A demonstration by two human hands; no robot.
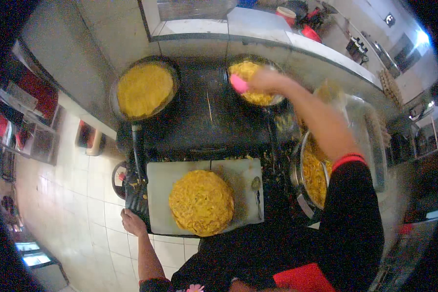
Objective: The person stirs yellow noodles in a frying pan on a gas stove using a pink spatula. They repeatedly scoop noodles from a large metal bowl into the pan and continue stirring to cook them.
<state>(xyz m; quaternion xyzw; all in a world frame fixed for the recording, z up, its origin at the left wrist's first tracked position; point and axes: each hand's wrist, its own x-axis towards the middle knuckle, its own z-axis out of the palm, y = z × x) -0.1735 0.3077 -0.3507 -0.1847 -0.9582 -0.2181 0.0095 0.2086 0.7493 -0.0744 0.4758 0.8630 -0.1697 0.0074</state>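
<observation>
My blurred right hand (264, 82) holds a pink utensil (239, 84), perhaps a scraper or scoop, over the yellow mixture (246, 67) in the right frying pan (276, 100). In the left frying pan (113, 96) lies a round, flat yellow omelette-like cake (144, 89). My left hand (133, 222) is at the front left corner of the cooking surface, by a black slotted turner (137, 202); its grip is unclear. Between my arms, thick round yellow cakes, apparently stacked (200, 202), sit on a pale cutting board (158, 182). A metal spoon (256, 189) lies along the board's right side.
A metal pot (296, 171) of yellow shredded mixture (314, 175) stands at right, partly behind my forearm. Beyond it is a clear plastic container (365, 127). A tiled wall with a ledge (255, 25) rises behind the pans. The left pan's handle (137, 149) points towards me.
</observation>
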